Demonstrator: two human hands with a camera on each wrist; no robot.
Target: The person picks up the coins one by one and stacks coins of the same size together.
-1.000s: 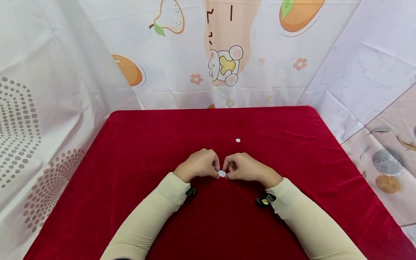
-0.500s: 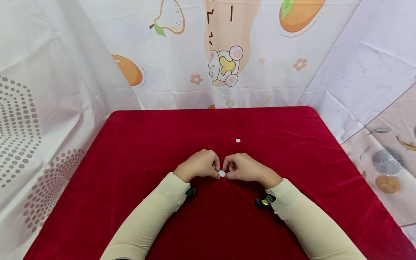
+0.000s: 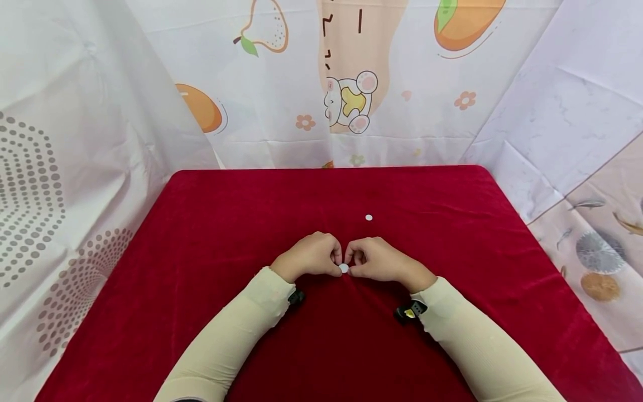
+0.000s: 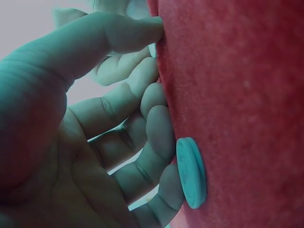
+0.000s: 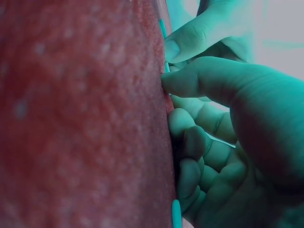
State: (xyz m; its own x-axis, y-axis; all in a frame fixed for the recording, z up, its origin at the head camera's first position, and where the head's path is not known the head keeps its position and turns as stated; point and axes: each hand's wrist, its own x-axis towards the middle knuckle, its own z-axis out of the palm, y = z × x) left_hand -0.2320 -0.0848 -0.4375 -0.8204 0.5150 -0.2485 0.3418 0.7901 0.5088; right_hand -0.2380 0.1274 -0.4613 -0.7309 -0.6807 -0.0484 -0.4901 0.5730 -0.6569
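A small white disc [image 3: 344, 268] lies on the red cloth between the two hands. My left hand [image 3: 312, 254] holds its left edge with thumb and index finger. From the opposite side, my right hand [image 3: 378, 259] holds the right edge the same way, its other fingers curled in. In the left wrist view this disc shows only as a sliver between the fingertips. A thick, coin-like disc [image 4: 191, 173] with a raised rim lies by the left little finger. Edge-on beside the right hand's lower fingers is another disc [image 5: 176, 213].
One more white disc [image 3: 369, 217] lies flat farther back, right of centre. Red velvety cloth [image 3: 241, 212] covers the table. White printed curtains [image 3: 271, 106] hang behind and at both sides. A black wrist device [image 3: 409, 310] sits at the right cuff.
Two discs that overlapped off-centre between the hands a second ago now line up and look like one. Both hands have barely moved, and the far disc lies where it was.
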